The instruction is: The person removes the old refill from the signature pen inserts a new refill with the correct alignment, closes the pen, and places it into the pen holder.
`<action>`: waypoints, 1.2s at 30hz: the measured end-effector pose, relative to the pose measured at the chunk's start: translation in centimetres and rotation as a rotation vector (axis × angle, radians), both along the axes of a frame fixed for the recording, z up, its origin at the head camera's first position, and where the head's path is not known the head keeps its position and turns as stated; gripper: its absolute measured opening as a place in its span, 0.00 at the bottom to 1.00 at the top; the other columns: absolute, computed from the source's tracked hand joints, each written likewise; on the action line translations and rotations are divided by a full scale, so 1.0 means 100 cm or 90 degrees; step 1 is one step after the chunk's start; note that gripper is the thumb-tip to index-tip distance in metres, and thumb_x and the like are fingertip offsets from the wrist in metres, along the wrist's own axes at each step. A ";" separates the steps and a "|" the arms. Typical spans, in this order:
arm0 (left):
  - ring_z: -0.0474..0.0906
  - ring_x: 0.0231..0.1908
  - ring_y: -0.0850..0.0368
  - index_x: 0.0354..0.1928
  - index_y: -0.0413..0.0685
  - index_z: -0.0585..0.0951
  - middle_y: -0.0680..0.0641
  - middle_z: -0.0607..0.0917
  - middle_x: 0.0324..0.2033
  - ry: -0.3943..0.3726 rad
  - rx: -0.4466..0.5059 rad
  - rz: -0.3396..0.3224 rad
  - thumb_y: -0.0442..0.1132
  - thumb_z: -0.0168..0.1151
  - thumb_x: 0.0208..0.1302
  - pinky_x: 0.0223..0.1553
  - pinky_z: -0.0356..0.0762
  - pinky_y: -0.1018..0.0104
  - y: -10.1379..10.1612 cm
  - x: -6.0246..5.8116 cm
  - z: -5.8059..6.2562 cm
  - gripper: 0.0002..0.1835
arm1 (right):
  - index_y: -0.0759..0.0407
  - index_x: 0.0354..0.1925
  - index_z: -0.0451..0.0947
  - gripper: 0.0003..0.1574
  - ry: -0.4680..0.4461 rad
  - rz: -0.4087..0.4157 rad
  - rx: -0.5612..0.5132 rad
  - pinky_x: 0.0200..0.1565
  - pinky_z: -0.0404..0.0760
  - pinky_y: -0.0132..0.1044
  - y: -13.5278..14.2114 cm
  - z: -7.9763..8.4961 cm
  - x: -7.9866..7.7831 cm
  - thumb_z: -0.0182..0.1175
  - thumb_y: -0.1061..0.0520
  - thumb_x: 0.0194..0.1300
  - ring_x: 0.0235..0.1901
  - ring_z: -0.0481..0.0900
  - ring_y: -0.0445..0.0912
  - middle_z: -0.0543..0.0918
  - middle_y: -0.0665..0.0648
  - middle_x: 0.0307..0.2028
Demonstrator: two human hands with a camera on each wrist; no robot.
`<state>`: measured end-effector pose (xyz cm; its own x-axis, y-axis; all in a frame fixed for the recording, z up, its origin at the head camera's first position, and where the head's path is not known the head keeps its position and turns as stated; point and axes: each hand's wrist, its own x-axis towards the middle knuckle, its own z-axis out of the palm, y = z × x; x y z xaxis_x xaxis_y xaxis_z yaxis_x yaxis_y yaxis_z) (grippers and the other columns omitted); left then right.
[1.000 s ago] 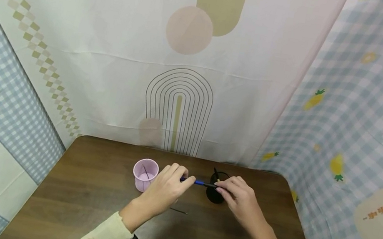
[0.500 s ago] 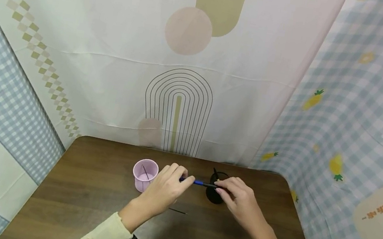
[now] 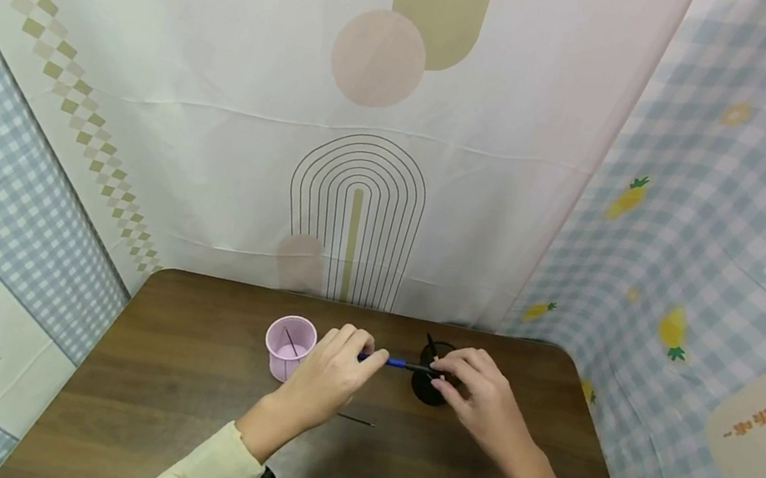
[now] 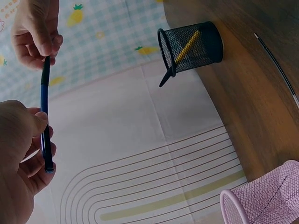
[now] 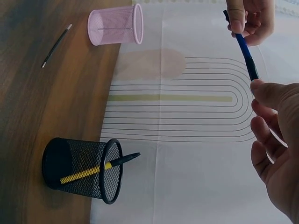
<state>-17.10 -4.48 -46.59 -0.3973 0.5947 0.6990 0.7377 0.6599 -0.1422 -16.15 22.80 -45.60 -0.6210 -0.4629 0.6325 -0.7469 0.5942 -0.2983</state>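
Observation:
A blue pen (image 3: 396,363) with a black end lies level in the air between my hands. My left hand (image 3: 330,374) pinches its blue barrel between thumb and fingers, as the left wrist view also shows. At the black end, my right hand (image 3: 484,398) holds the pen with thumb and fingertips; the very tip is hidden there. Below the hands, a thin dark pen refill (image 5: 56,46) lies on the wooden table (image 3: 172,407).
A pink mesh pen holder (image 5: 138,23) stands at the left with a thin dark stick in it. Behind my right hand is a black mesh pen holder (image 5: 108,196), holding a yellow and black pen (image 5: 88,173). Patterned cloths (image 3: 251,166) hang around the table.
My right fingertips have shifted slightly at the pen's black end. The left hand, the holders and the refill stay in place.

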 end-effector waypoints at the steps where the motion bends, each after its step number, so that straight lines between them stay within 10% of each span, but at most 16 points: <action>1: 0.72 0.35 0.53 0.47 0.48 0.83 0.48 0.78 0.36 -0.002 -0.001 0.000 0.27 0.69 0.56 0.31 0.69 0.65 0.000 0.000 0.000 0.17 | 0.55 0.45 0.86 0.16 0.002 0.000 0.003 0.44 0.75 0.25 0.000 0.000 0.000 0.76 0.62 0.57 0.44 0.80 0.46 0.85 0.51 0.45; 7: 0.72 0.35 0.54 0.47 0.48 0.83 0.49 0.78 0.37 0.007 -0.006 0.003 0.27 0.71 0.52 0.32 0.70 0.65 0.001 0.000 0.000 0.19 | 0.55 0.43 0.86 0.15 0.008 -0.001 0.003 0.44 0.74 0.23 -0.001 -0.001 -0.001 0.60 0.46 0.72 0.44 0.79 0.46 0.85 0.51 0.44; 14: 0.72 0.35 0.53 0.47 0.48 0.83 0.48 0.78 0.37 0.003 -0.006 0.003 0.27 0.71 0.53 0.32 0.70 0.65 0.000 0.001 0.000 0.18 | 0.54 0.43 0.87 0.17 0.024 -0.008 0.020 0.43 0.74 0.24 -0.002 -0.001 -0.002 0.76 0.66 0.54 0.41 0.79 0.45 0.85 0.50 0.42; 36: 0.73 0.36 0.53 0.47 0.47 0.83 0.48 0.79 0.37 0.004 -0.001 0.006 0.27 0.71 0.54 0.33 0.71 0.64 -0.002 0.000 -0.002 0.18 | 0.56 0.45 0.88 0.13 0.022 -0.021 0.015 0.41 0.73 0.27 -0.007 -0.006 -0.003 0.73 0.63 0.60 0.40 0.78 0.43 0.87 0.49 0.39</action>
<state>-17.09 -4.66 -46.79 -0.3988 0.5920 0.7003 0.7302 0.6670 -0.1481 -16.44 22.07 -46.23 -0.6140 -0.4583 0.6427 -0.7367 0.6251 -0.2580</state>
